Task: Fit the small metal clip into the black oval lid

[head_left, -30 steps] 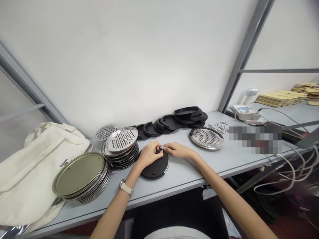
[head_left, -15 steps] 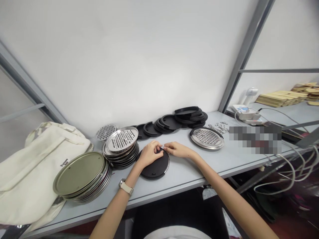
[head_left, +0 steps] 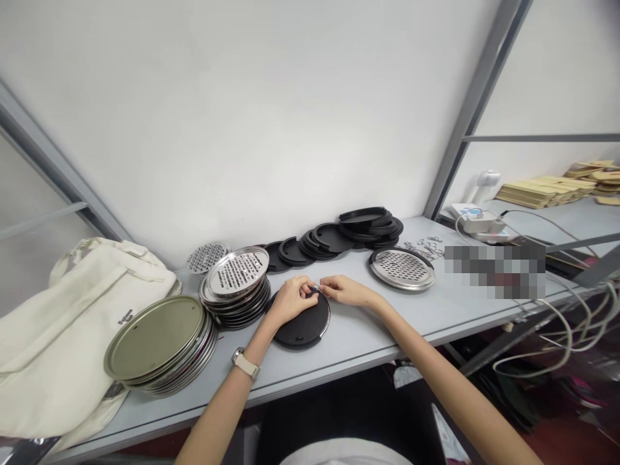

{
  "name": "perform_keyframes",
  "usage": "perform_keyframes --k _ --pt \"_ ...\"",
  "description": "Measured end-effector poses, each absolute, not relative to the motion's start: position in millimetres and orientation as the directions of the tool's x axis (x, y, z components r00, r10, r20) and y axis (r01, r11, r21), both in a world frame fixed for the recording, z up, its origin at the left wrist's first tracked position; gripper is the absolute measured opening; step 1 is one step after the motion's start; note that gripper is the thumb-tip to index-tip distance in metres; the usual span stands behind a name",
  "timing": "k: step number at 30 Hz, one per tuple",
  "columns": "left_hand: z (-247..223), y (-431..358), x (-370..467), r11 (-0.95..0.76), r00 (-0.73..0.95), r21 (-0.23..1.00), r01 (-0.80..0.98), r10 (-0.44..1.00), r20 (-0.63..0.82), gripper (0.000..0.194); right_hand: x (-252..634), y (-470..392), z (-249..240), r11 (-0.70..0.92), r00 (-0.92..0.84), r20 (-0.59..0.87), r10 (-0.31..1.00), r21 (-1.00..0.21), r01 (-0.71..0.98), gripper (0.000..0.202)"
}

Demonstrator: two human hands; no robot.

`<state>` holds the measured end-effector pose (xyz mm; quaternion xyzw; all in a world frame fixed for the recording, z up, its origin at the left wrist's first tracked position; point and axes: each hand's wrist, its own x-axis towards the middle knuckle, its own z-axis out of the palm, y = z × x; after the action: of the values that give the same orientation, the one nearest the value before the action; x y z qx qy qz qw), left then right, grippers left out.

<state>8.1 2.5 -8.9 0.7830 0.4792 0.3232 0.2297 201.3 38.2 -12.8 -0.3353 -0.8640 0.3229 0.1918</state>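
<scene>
A round black disc with a thin metal rim lies flat in front of me, a small hole near its near edge. My left hand reaches over its far left part, thumb and fingers pinched at the far edge. From the right, my right hand pinches a small shiny metal clip at that same edge, fingertips close to those of the left. The clip's shape is mostly hidden by the fingers. Loose metal clips of similar look lie scattered at the back right.
Grater discs are stacked left of my hands, beside olive-topped round plates and a cream bag. Black round covers lie along the wall. A perforated metal disc rests to the right. Cables hang past the table's right end.
Both hands stay at the disc's far edge. The fingers have shifted only slightly around the clip; the disc has not visibly moved.
</scene>
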Motion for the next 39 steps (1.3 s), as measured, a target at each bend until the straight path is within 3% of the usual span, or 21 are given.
perform_keyframes --k 31,37,39 --pt "-11 6 6 -0.436 0.362 0.667 0.604 0.896 0.257 0.017 201 37 -11 0.559 -0.710 0.101 0.697 -0.697 0.450 0.029" --pt "24 -25 13 -0.448 0.336 0.592 0.670 0.894 0.296 0.033 202 35 -6 0.555 -0.705 0.102 0.702 -0.698 0.451 0.028" --pt "36 -48 15 -0.475 0.349 0.595 0.648 0.880 0.322 0.029 203 35 -6 0.554 -0.705 0.102 0.702 -0.700 0.451 0.027"
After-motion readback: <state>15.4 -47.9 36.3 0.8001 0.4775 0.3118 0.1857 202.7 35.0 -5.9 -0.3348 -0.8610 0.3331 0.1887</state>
